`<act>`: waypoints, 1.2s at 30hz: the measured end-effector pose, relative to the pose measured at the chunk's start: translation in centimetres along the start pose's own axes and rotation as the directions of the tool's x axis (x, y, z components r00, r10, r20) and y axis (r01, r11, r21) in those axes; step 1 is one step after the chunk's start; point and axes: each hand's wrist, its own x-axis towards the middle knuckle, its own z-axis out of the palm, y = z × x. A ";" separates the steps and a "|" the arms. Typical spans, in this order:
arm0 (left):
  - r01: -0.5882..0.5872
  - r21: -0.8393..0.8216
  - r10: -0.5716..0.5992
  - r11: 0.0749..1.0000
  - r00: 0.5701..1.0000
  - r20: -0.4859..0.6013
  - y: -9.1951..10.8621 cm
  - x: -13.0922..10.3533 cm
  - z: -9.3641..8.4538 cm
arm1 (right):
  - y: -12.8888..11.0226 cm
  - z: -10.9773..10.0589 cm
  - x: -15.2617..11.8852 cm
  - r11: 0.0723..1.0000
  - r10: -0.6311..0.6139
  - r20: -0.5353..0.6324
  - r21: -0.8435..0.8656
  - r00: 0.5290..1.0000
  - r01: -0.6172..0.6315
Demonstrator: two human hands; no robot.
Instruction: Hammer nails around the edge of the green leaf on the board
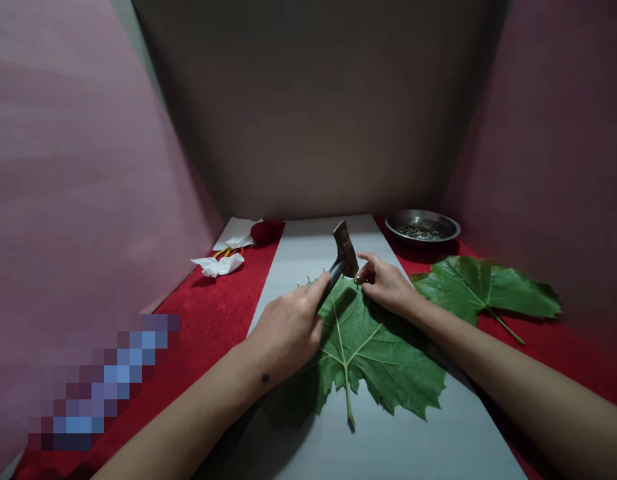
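My left hand is wrapped round the dark handle of a hammer, whose rusty head is raised over the upper edge of a large green leaf. My right hand pinches what looks like a small nail at that same edge, just right of the hammer head; the fingertips hide most of it. Several thin nails stand upright along the leaf's upper left edge. The leaf lies flat on a white board, its stem pointing towards me.
On the red cloth at right are a metal bowl of nails and a second leaf. Crumpled white tissue, yellow-and-red handles and a red object lie at left. Pinkish walls flank both sides.
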 end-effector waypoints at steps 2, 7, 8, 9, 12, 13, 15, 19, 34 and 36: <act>-0.026 -0.001 0.026 1.000 1.000 -0.004 0.2 0.2 0.0 | 0.2 0.0 0.0 1.000 0.001 -0.003 0.011 1.000 -0.001; -0.040 0.053 0.041 0.998 0.999 -0.020 1.0 0.6 -0.1 | 0.0 0.0 0.0 0.999 0.019 0.001 0.047 1.000 -0.019; -0.035 0.069 0.037 0.997 0.999 -0.024 1.1 0.7 -0.1 | -0.1 0.0 0.1 0.999 0.021 -0.006 0.043 1.000 -0.021; -0.031 0.086 0.033 0.996 0.999 -0.022 1.1 0.7 0.1 | -0.1 0.1 0.1 0.999 0.020 -0.013 0.037 1.000 -0.019; -0.019 0.123 0.017 0.992 1.000 0.020 1.0 0.8 0.6 | 0.1 0.3 0.3 0.999 0.013 -0.033 0.042 0.999 -0.012; -0.015 0.128 0.010 0.992 0.999 0.040 0.9 0.8 0.7 | 0.2 0.3 0.4 0.999 0.019 -0.038 0.046 0.999 -0.017; -0.014 0.122 0.007 0.992 0.998 0.064 0.7 0.8 0.7 | 0.3 0.4 0.4 0.998 0.030 -0.045 0.052 0.999 -0.028; -0.037 0.086 0.038 0.996 0.999 -0.012 1.0 0.6 0.0 | 0.2 0.3 0.4 0.999 0.025 -0.040 0.046 0.999 -0.023; -0.051 0.097 0.068 0.994 0.981 -0.180 1.0 0.2 0.1 | 0.0 0.2 0.6 0.999 0.029 -0.035 0.027 0.999 -0.028; -0.034 0.153 0.049 0.988 0.994 -0.095 0.9 0.2 0.8 | 0.0 0.2 0.6 0.999 0.037 -0.041 0.034 0.998 -0.036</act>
